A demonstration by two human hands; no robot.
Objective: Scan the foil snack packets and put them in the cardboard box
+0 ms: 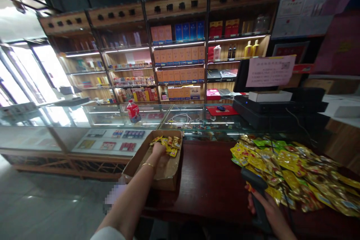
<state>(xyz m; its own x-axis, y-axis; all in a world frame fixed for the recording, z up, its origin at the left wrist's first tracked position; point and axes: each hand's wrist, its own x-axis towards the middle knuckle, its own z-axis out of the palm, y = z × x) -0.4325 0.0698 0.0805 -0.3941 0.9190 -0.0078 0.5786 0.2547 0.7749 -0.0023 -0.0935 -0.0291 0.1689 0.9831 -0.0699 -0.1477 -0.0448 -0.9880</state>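
Left hand (pixel 159 150) reaches among packets (pixel 172 142) in the box (pixel 167 171), grip I cannot tell; right hand (pixel 272 209) clasps scanner (pixel 254 180); next likely calls for lifting

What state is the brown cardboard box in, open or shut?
Open: the box has no cover, and the left hand reaches yellow-gold packets inside.

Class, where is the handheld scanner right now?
At the lower right of the head view, the scanner is in the right hand's grip, by the near left edge of the packet heap.
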